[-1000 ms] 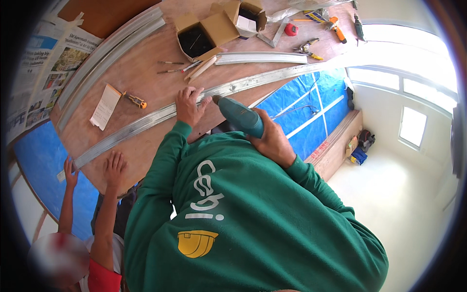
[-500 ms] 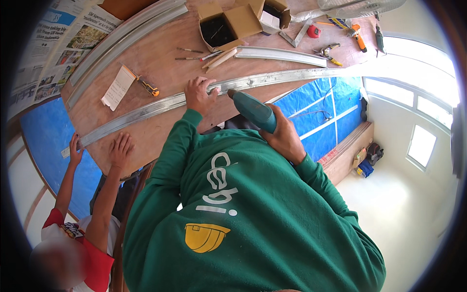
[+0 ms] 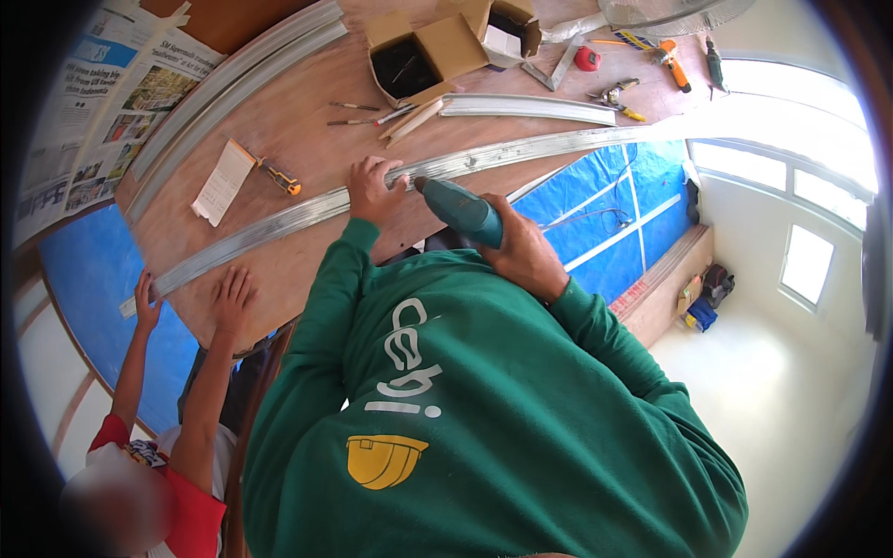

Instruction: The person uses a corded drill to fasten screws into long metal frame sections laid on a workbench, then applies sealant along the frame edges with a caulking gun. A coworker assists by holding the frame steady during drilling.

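A long silvery metal channel (image 3: 288, 221) lies across the wooden board. My left hand (image 3: 375, 191) rests on it with bent fingers closed over its edge; whether a small fastener is between the fingertips is hidden. My right hand (image 3: 526, 246) is wrapped round a teal power drill (image 3: 462, 210), whose dark nose points at the channel just right of my left fingers. The bit and any contact with the metal are too small to make out. At the left end, a co-worker's hand (image 3: 147, 299) grips the channel, and their other hand (image 3: 233, 298) lies flat on the board.
On the wooden board (image 3: 307, 139) lie a utility knife (image 3: 279, 177), a paper (image 3: 223, 181), open cardboard boxes (image 3: 405, 65), a short white channel (image 3: 526, 108), pliers (image 3: 618, 98) and a red tape measure (image 3: 587, 59). Blue sheeting (image 3: 595, 200) covers the surface beyond the board's right edge.
The drill and my right hand have shifted left and slightly up, bringing the nose nearer my left fingers. My left hand stays on the channel.
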A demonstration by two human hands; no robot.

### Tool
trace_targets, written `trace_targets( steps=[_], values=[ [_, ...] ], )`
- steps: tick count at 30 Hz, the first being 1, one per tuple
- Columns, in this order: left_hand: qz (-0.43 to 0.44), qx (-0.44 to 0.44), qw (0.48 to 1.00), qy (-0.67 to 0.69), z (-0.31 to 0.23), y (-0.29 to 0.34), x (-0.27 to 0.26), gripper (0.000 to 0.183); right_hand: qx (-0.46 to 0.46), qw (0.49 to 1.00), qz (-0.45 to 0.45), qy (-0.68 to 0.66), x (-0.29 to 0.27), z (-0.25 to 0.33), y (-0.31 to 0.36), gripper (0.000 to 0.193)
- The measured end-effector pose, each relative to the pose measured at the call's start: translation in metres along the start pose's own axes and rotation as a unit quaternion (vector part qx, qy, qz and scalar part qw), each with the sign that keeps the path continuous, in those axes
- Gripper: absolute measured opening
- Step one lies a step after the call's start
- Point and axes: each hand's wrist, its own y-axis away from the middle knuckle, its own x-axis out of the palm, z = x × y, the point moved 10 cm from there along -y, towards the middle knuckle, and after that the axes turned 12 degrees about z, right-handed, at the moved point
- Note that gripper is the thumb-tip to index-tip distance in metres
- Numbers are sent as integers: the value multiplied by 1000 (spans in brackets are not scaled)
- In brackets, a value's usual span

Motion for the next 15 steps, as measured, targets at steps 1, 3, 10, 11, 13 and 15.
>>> trace_targets(
  steps=[1, 3, 10, 11, 13, 15],
  values=[
    [2, -1, 1000, -4, 0, 0, 0, 38, 6, 1000, 1, -1, 1, 0, 0, 63],
    [0, 3, 1000, -5, 2, 0, 1, 39, 7, 1000, 5, 0, 1, 2, 0, 63],
    [15, 80, 997, 13, 1, 9, -11, 50, 3, 1000, 20, 23, -2, 7, -8, 65],
    [11, 83, 996, -12, 0, 15, -17, 53, 9, 999, 24, 31, -3, 7, -9, 66],
    [0, 90, 994, -61, -3, 22, -32, 59, 18, 999, 25, 40, -4, 7, -12, 66],
    [-14, 87, 993, -72, 0, 30, -40, 63, 24, 998, 32, 46, 0, 10, -15, 66]
  ],
)
